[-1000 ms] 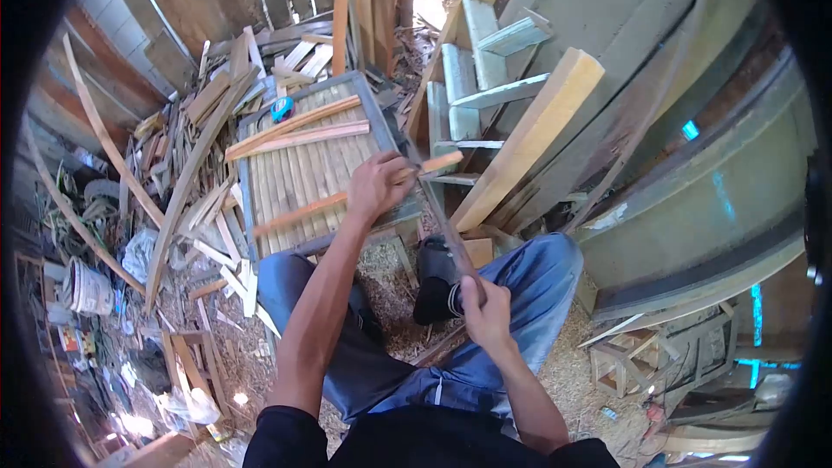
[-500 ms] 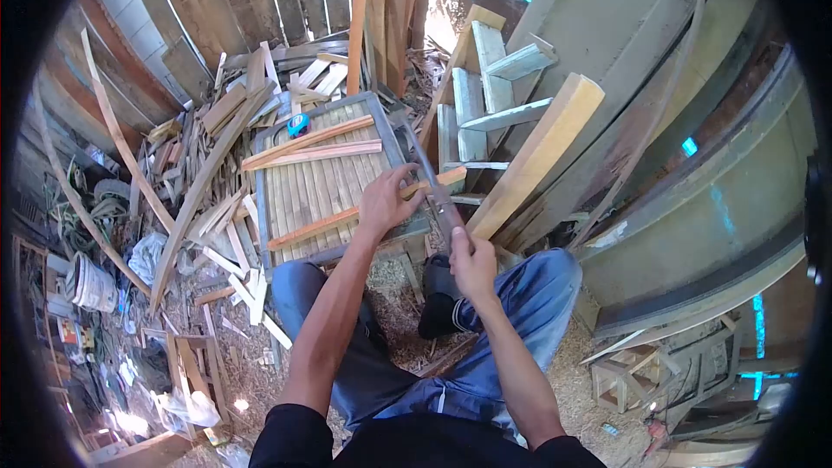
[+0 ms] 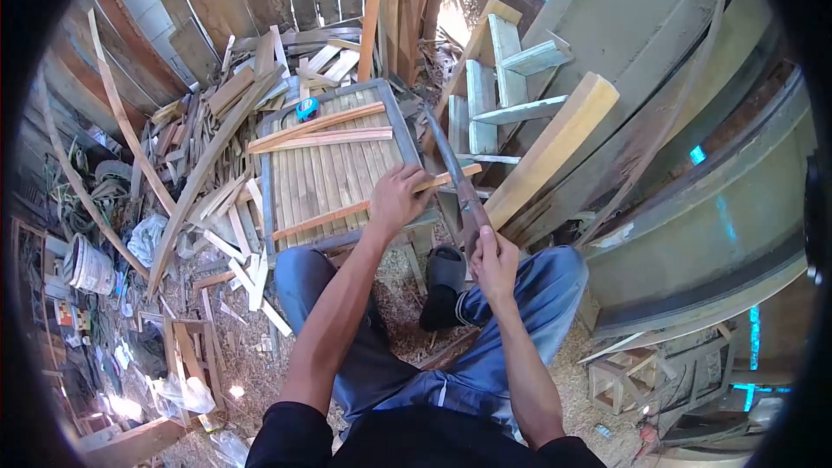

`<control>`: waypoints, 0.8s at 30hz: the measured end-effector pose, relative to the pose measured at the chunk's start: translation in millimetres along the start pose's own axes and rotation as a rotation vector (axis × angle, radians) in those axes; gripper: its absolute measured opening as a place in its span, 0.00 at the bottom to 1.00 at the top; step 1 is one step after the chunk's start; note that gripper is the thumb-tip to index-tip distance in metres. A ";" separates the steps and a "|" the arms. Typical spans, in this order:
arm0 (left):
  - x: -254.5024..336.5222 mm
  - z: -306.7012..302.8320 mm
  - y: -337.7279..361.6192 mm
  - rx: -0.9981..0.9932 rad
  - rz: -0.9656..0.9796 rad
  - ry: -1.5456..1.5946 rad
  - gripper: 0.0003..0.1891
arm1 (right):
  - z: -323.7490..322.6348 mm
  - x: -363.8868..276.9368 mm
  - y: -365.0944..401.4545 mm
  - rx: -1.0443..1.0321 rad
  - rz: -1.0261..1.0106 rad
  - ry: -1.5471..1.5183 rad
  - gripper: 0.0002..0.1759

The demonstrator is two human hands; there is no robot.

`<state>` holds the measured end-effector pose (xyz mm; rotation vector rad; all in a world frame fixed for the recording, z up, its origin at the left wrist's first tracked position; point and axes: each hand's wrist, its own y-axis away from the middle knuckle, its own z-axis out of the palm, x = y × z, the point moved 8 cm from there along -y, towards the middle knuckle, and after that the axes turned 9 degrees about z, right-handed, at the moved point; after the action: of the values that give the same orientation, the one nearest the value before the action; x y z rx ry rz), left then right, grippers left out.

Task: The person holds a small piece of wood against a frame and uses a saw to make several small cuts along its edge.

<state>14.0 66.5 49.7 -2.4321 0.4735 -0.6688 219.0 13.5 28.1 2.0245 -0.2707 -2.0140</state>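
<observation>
Pinching the wooden strip [image 3: 347, 211] between thumb and bent fingers, the left hand [image 3: 400, 199] sits over the near right corner of the slatted panel [image 3: 334, 173]. From where I stand, the strip's long axis runs crosswise before the person, over the panel's near part, its right end angled slightly away and jutting out beyond the panel's right edge. The strip passes under the left hand and shows on both sides of it.

The right hand [image 3: 494, 267] is closed around the near end of a long dark blade [image 3: 451, 156], out to the right of the panel's near corner. That blade points away from the person and tilts a little left, its tip beside the panel's right edge. It crosses the strip's jutting end; I can't tell whether they touch.

Past the panel's right edge there's a narrow gap before the thick pale beam [image 3: 555, 152]. The panel's near edge comes close to the left knee [image 3: 303, 277], and loose offcuts [image 3: 247, 269] crowd its left side. Two other strips [image 3: 325, 137] and a blue tape measure [image 3: 307, 109] lie on its far half.
</observation>
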 end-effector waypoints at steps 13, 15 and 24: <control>-20.7 8.7 -6.9 -0.105 -0.083 -0.019 0.12 | 7.2 -3.5 4.5 -0.004 -0.021 0.123 0.29; -20.5 6.8 -5.1 -0.089 -0.084 -0.002 0.13 | 4.1 0.3 2.7 0.036 -0.053 0.263 0.30; -25.3 9.0 -8.5 -0.143 -0.131 0.080 0.15 | -3.0 -16.9 47.6 0.115 -0.201 0.498 0.26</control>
<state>-0.1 88.7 39.4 -2.5962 0.4088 -0.8158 224.6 -25.9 59.4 2.6296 -0.0813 -1.5444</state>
